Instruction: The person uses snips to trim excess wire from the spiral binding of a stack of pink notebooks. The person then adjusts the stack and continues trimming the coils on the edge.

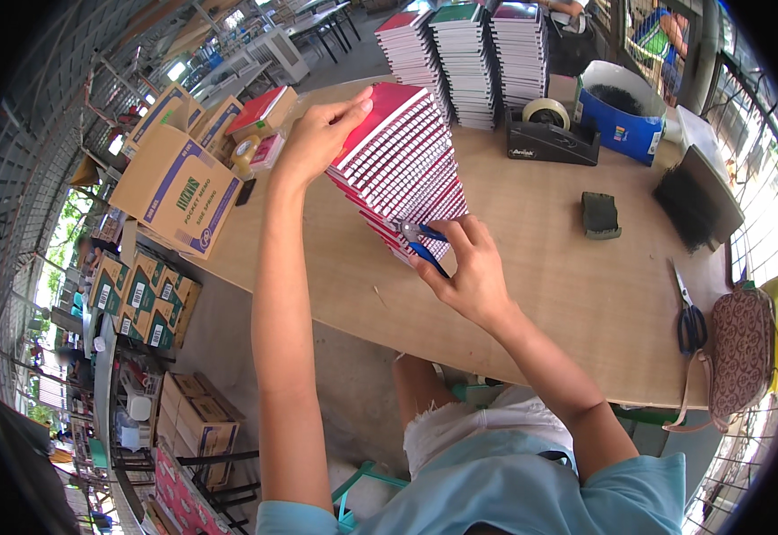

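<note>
A tall stack of red spiral notebooks (pixel 404 152) stands on the table in front of me, its wire-bound side facing me. My left hand (pixel 328 134) rests on the stack's top left corner, thumb on the red cover and the other fingers partly hidden. With my right hand (pixel 471 275) I grip blue-handled pliers (pixel 431 250). Their metal jaws touch or nearly touch the wire spirals low on the stack; whether they close on a wire I cannot tell.
Three notebook stacks (pixel 465 67) stand at the back. A black tape dispenser (pixel 552 138), a blue box (pixel 619 120) of dark wires and scissors (pixel 689 312) lie to the right, beside a patterned pouch (pixel 742 343). Cardboard boxes (pixel 178 192) sit left. A small dark block (pixel 600 216) lies right of centre.
</note>
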